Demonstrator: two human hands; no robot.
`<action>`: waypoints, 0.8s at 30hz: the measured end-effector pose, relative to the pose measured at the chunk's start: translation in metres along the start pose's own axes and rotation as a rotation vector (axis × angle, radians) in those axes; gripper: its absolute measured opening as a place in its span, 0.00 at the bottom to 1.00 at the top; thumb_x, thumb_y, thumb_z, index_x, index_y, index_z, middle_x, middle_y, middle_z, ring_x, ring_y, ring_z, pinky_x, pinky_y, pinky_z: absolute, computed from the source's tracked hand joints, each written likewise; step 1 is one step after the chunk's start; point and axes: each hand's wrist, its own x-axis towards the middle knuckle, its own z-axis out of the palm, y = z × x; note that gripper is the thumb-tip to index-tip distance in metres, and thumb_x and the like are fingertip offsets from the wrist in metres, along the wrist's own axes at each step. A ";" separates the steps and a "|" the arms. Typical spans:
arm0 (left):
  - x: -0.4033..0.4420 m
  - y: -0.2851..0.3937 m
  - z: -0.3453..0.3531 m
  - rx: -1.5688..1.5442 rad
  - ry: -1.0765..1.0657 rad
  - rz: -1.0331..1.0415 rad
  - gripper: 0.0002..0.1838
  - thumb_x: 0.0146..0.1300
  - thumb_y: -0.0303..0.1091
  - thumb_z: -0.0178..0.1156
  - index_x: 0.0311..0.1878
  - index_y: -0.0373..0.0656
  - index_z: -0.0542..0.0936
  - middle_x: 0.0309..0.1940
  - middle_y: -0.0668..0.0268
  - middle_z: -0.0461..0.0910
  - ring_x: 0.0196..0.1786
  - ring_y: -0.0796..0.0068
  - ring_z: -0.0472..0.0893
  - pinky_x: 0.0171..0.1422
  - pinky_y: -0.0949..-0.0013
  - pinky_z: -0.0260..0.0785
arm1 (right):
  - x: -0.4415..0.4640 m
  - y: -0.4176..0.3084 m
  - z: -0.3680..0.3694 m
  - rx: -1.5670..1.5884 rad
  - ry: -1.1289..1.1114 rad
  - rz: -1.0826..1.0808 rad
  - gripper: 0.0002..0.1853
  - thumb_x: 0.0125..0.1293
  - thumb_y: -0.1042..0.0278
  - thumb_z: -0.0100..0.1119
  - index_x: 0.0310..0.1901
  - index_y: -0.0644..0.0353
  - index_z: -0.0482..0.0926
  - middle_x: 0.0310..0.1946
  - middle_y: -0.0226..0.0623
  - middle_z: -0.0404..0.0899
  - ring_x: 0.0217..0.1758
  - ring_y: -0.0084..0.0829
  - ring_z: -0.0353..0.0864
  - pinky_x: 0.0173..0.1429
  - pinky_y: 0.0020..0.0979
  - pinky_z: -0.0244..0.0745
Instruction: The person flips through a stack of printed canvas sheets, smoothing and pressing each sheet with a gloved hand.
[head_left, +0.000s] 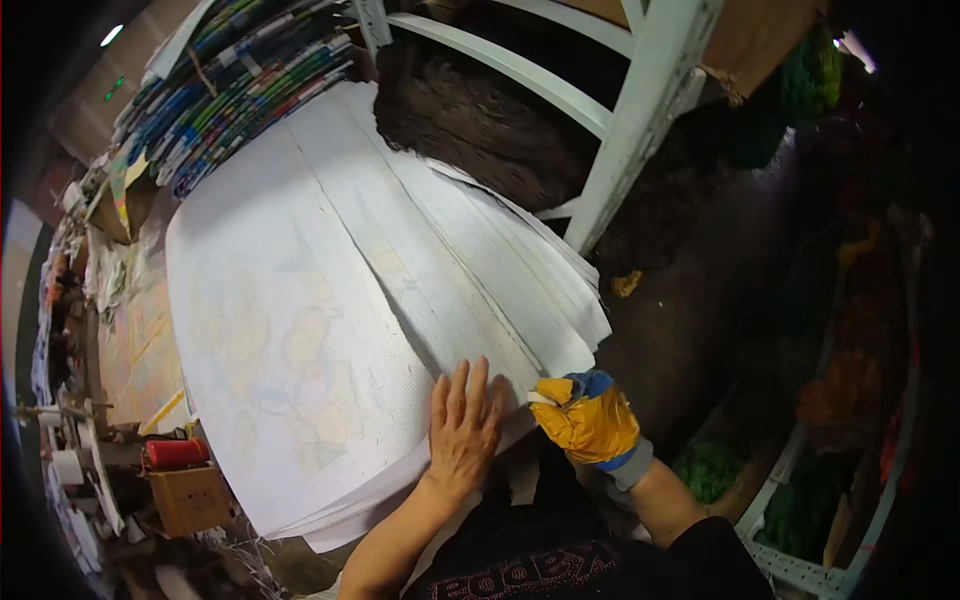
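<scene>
Note stacked white sheets at centre, likely pliable but heavy together, best held at the near right edge, with left grip spread flat atop, right grip curled there, pinch undeterminable.

A white metal rack is placed at the far right and a second pale metal frame at the near right, with much around them lost in shadow. At the near left, a cardboard box is topped by a red cylinder; multicoloured stacks are piled at the far left, near a bright lamp.
</scene>
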 end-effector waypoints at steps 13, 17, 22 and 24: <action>-0.002 0.002 0.012 0.214 0.057 -0.037 0.22 0.51 0.29 0.53 0.52 0.38 0.73 0.38 0.63 0.67 0.41 0.67 0.69 0.48 0.64 0.63 | 0.038 0.020 0.053 -0.007 -0.152 -0.246 0.08 0.56 0.62 0.51 0.31 0.57 0.75 0.19 0.34 0.70 0.21 0.33 0.72 0.26 0.35 0.66; 0.004 0.001 0.016 0.121 0.007 -0.008 0.22 0.50 0.26 0.52 0.51 0.32 0.74 0.35 0.62 0.67 0.37 0.67 0.68 0.39 0.68 0.62 | 0.053 0.028 0.081 -0.365 -0.191 -0.143 0.12 0.47 0.65 0.55 0.35 0.58 0.74 0.20 0.34 0.72 0.24 0.34 0.74 0.28 0.34 0.68; 0.001 0.004 0.025 0.207 0.079 -0.002 0.21 0.50 0.25 0.54 0.50 0.29 0.73 0.33 0.63 0.67 0.36 0.69 0.69 0.36 0.71 0.62 | 0.051 0.038 0.086 -0.354 -0.149 -0.092 0.18 0.52 0.62 0.56 0.44 0.57 0.73 0.39 0.42 0.74 0.36 0.39 0.76 0.36 0.39 0.71; 0.000 0.002 0.022 0.195 0.109 0.032 0.21 0.51 0.24 0.54 0.50 0.28 0.74 0.33 0.63 0.67 0.36 0.69 0.69 0.36 0.71 0.62 | 0.035 0.023 0.059 -0.374 -0.327 -0.041 0.14 0.52 0.62 0.57 0.40 0.59 0.74 0.35 0.42 0.75 0.34 0.39 0.77 0.33 0.38 0.71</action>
